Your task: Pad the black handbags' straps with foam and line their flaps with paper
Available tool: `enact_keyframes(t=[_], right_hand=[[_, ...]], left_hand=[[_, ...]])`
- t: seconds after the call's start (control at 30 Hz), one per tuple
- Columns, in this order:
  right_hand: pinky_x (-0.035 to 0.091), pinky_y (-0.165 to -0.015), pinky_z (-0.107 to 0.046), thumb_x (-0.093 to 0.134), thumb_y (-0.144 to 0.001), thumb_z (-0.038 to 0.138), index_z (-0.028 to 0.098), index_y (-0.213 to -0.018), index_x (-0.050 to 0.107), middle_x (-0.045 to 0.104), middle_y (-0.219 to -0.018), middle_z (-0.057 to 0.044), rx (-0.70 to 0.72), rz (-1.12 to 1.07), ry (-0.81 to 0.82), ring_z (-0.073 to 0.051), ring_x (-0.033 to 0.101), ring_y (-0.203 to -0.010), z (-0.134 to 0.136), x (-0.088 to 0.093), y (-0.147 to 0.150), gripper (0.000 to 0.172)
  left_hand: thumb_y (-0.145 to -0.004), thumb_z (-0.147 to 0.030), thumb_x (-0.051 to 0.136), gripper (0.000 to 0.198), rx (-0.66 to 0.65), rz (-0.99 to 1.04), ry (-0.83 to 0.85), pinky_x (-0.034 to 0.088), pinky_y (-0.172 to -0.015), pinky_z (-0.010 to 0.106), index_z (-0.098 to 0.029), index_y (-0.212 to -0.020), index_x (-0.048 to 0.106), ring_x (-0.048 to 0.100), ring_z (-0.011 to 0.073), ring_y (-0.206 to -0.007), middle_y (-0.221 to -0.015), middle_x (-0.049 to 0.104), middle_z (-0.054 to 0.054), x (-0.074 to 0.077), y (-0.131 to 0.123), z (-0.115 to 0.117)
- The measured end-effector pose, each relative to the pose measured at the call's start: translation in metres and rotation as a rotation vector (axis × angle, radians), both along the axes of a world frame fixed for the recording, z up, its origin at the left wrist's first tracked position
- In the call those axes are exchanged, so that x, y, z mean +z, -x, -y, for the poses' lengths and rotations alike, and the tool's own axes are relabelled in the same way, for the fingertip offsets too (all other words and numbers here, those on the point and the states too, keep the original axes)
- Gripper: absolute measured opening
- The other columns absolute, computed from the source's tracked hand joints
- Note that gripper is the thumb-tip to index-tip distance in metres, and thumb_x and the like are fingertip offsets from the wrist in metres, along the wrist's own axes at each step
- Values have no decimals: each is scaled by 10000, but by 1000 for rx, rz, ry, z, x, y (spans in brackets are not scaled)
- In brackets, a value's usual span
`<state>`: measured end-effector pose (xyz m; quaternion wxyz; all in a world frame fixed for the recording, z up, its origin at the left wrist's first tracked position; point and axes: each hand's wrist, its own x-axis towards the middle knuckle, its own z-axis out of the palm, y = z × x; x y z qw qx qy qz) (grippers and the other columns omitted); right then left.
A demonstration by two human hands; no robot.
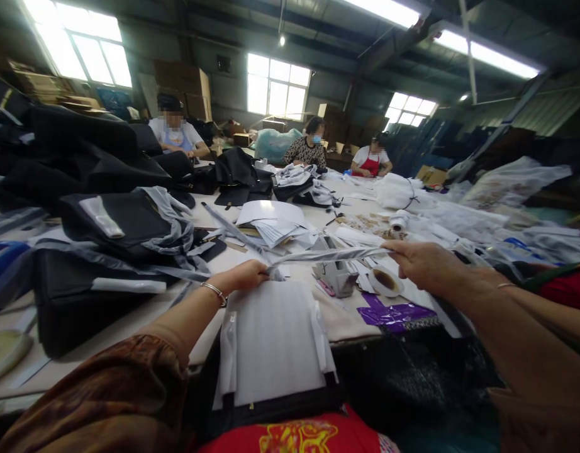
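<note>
A long strap (334,254) wrapped in translucent film is stretched between my two hands, over the near part of the table. My left hand (246,275) is closed on one end, with a dark strap piece running up and left behind it. At the other end, my right hand (418,263) pinches the strap between thumb and fingers. Below my left hand, a black bag covered by a white foam sheet (275,346) leans at the table's edge by my lap. Film-wrapped pieces (228,352) run down both its sides.
Black bags (111,245) with wrapped straps are piled at left. White sheets (273,220), a tape dispenser (336,277), a tape roll (385,280) and purple plastic (394,313) lie ahead. Another person's arm (540,292) reaches in at right. Several people sit across the table.
</note>
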<state>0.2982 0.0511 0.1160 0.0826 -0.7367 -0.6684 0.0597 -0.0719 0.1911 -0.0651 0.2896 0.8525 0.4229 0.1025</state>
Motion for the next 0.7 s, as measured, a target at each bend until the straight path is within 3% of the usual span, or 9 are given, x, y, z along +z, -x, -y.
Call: enact_keyframes(t=[0.1,0.23,0.3,0.4,0.47,0.57,0.7], right_hand=[[368,-366,-221,516,-932,368,197,-1118,698,657,-585,-20,32,-116,259,-117,496,-343,2,4,-5,312],[290,-337,-188,628,-847,457,160,-975,720,626,-514,-33,120,-537,555,-94,444,-314,16,19,-12,336],[250,-344,-174,641,-837,463,151,-906,729,602,-488,-34,142,-772,594,-74,426,-316,26,24,-12,332],[185,-336,-174,662,-832,457,153,-818,727,561,-464,-21,163,-1033,476,-56,397,-309,34,27,-5,311],[160,-329,-173,674,-832,469,158,-786,715,551,-469,-14,212,-1094,359,-45,372,-301,32,28,6,317],[157,-313,-168,692,-831,470,171,-717,676,559,-471,-11,272,-1033,221,-48,377,-291,22,35,26,320],[221,-305,-171,677,-840,465,165,-654,632,589,-492,-17,369,-757,111,-59,408,-300,5,58,51,356]], left_hand=[[-828,-360,581,246,12,-11,15,426,-655,236,-191,-836,760,626,179,-715,-780,747,12,-2,1,-1],[-817,-357,594,234,37,-22,5,408,-637,238,-181,-796,747,585,164,-658,-695,705,11,-4,1,-1],[-808,-342,597,219,40,-24,-8,396,-616,241,-180,-765,738,551,154,-612,-634,667,4,-5,1,-1],[-799,-303,597,188,29,-20,-26,391,-613,247,-183,-752,734,530,149,-584,-615,653,3,-4,0,0],[-800,-287,592,184,27,-16,-33,396,-618,252,-182,-756,736,543,157,-591,-633,671,13,-3,0,1],[-816,-290,584,197,36,-3,-34,416,-636,251,-180,-790,746,594,174,-651,-710,721,32,-3,1,4],[-833,-294,570,223,36,15,-31,455,-687,253,-186,-859,764,649,194,-742,-827,764,38,-2,3,7]])
